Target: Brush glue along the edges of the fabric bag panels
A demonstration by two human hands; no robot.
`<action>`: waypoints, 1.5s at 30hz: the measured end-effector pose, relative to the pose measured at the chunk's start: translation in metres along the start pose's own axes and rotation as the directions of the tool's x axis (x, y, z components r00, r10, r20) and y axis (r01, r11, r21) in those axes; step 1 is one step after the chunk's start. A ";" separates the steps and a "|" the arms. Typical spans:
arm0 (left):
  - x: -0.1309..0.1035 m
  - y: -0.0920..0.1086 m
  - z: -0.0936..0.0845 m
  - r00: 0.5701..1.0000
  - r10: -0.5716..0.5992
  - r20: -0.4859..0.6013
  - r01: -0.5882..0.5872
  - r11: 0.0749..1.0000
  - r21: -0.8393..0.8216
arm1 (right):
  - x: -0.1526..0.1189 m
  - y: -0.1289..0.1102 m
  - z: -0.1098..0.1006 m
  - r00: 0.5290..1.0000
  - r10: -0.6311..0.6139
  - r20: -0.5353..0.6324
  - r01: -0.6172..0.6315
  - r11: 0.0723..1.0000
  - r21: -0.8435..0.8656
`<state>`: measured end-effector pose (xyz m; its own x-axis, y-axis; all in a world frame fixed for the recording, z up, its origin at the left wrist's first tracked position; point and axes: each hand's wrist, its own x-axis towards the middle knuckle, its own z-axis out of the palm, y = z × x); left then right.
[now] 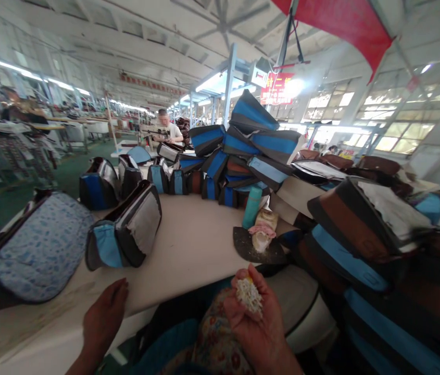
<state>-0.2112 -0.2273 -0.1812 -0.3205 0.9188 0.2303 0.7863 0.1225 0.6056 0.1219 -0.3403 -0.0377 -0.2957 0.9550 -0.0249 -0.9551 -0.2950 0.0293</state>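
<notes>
My right hand, palm turned up in front of my body, closes its fingers around a pale, bristly white clump. A small yellow bit shows at the clump's upper edge; I cannot tell exactly what it is. My left hand rests at the near edge of the pale table, its fingers curled together, and nothing shows in them. Beyond it stands a grey bag with a light-blue end panel. Left of that is a bag with a blue speckled side.
Bags with blue and brown stripes form a tall pile at the back and another stack at right. A teal bottle and a container wrapped in pink cloth stand by a dark mat. A person works farther back.
</notes>
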 end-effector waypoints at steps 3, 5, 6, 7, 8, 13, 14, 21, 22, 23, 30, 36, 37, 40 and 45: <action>-0.002 0.003 0.002 0.999 -0.036 -0.014 0.036 0.999 -0.025 | 0.007 -0.001 -0.006 1.000 -0.014 0.006 0.014 0.999 -0.042; -0.006 0.006 0.005 0.998 -0.044 -0.035 0.043 0.998 -0.043 | 0.013 -0.001 -0.011 0.999 -0.034 0.003 0.034 0.996 -0.076; -0.008 0.008 0.007 0.998 -0.038 -0.043 0.035 0.998 -0.053 | 0.016 -0.001 -0.013 0.999 -0.036 -0.005 0.036 0.996 -0.080; -0.010 0.011 0.009 0.999 -0.026 -0.047 0.022 0.998 -0.065 | 0.019 -0.001 -0.015 0.999 -0.031 -0.014 0.030 0.997 -0.072; -0.012 0.014 0.012 0.999 -0.010 -0.048 0.006 0.997 -0.078 | 0.022 -0.001 -0.017 0.999 -0.021 -0.025 0.020 0.998 -0.055; -0.021 0.042 0.021 0.990 0.140 -0.021 -0.142 0.975 -0.172 | 0.039 -0.006 -0.035 0.998 0.002 -0.064 -0.004 1.000 -0.018; -0.022 0.050 0.022 0.984 0.175 -0.014 -0.175 0.965 -0.197 | 0.041 -0.007 -0.037 0.997 -0.003 -0.074 0.001 1.000 -0.031; -0.026 0.098 0.023 0.885 0.466 -0.023 -0.455 0.850 -0.267 | 0.053 -0.011 -0.033 0.999 -0.013 -0.051 0.012 0.999 -0.035; -0.027 0.103 0.023 0.861 0.506 -0.048 -0.497 0.821 -0.281 | 0.055 -0.010 -0.032 0.999 -0.010 -0.038 0.008 0.999 -0.033; -0.028 0.109 0.024 0.841 0.536 -0.066 -0.529 0.794 -0.299 | 0.056 -0.010 -0.031 1.000 -0.009 -0.028 0.008 0.999 -0.032; -0.035 0.143 0.016 0.778 0.626 -0.054 -0.588 0.694 -0.415 | 0.065 -0.014 -0.044 0.998 -0.021 -0.052 0.018 0.999 -0.046; -0.043 0.171 -0.014 0.720 0.690 -0.074 -0.643 0.623 -0.445 | 0.068 -0.025 -0.069 0.959 -0.102 -0.263 0.066 0.988 -0.142; -0.045 0.176 -0.018 0.706 0.704 -0.073 -0.653 0.608 -0.452 | 0.068 -0.026 -0.074 0.942 -0.129 -0.310 0.081 0.983 -0.163; -0.049 0.187 -0.024 0.676 0.735 -0.061 -0.665 0.571 -0.482 | 0.068 -0.029 -0.084 0.903 -0.181 -0.390 0.111 0.974 -0.196; -0.050 0.193 -0.017 0.676 0.735 -0.053 -0.649 0.560 -0.516 | 0.068 -0.027 -0.090 0.857 -0.214 -0.469 0.110 0.965 -0.238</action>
<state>-0.0520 -0.2562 -0.0628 0.3335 0.6914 0.6409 0.3755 -0.7210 0.5824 0.1261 -0.2700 -0.1305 -0.0591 0.8663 -0.4960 -0.9590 -0.1872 -0.2127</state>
